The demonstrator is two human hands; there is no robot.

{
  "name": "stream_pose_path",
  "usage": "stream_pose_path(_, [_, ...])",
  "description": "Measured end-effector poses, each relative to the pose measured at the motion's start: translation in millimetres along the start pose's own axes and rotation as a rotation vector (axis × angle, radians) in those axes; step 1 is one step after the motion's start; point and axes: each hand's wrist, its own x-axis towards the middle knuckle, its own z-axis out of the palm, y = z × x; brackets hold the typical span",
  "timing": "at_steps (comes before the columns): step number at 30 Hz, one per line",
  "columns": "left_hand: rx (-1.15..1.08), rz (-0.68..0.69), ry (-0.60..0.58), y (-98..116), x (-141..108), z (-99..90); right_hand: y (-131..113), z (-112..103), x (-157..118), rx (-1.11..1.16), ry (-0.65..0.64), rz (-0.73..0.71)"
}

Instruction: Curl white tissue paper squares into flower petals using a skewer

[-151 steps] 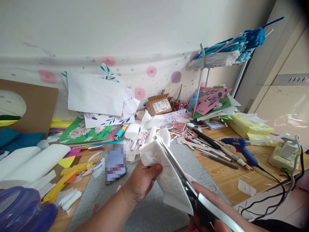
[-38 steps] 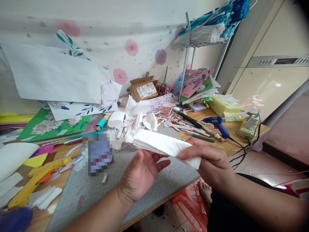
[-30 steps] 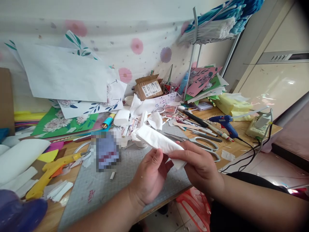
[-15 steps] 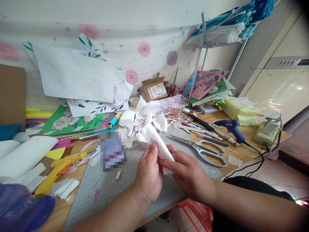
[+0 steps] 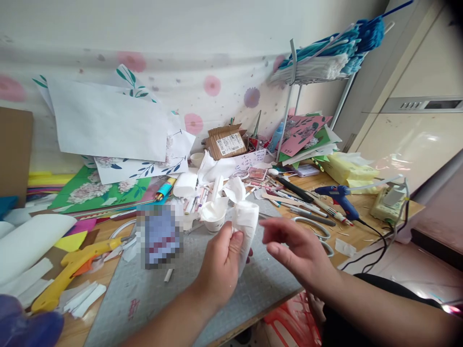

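The left hand (image 5: 223, 262) pinches the folded white paper (image 5: 249, 217) upright; just beside, the right hand (image 5: 296, 246) hangs half-open, fingers bent, holding nothing.

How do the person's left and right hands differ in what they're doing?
The left hand grips the folded white paper, while the right hand holds nothing visible. The left hand's thumb presses on the paper; the right hand's thumb and fingers are parted and loosely bent. Both hands are bare and close to the paper.
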Motion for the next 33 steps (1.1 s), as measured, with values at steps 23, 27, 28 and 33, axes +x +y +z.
stream_pose_path(23, [0.527, 0.333, -0.097, -5.6, -4.9, 4.4, 5.5, 7.6, 14.9, 0.336, -0.013, 0.398])
stream_pose_path(27, [0.511, 0.352, -0.033, -9.1, -2.8, 1.8, 5.0, 18.2, 12.6, 0.364, -0.151, 0.419])
stream_pose_path(28, [0.503, 0.355, -0.033, -9.3, -2.2, 1.1, 5.6, 19.2, 12.8, 0.362, -0.161, 0.424])
stream_pose_path(33, [0.456, 0.355, -0.073, -9.1, -0.9, 0.2, 7.4, 11.3, 20.2, 0.332, -0.107, 0.448])
